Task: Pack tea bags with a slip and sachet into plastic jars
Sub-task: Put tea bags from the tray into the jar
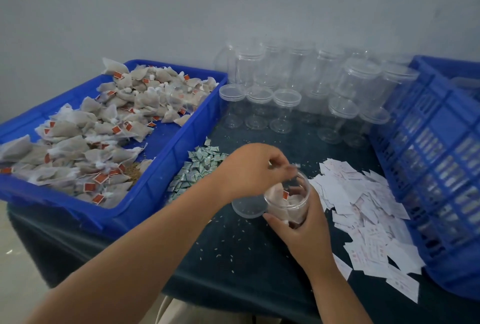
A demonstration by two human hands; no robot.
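Two hands at a jar on a worktop.
Right hand grips the jar (tea bags inside); left hand, at 10 o'clock, pinches a blurred pale scrap above it.

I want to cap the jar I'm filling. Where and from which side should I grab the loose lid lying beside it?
Probably from above and the left: the lid lies flat on the table, so pinch its round rim across its width; the jar and right hand block its right side.

Tea-bag jar in right hand; left hand above, perhaps with sachet
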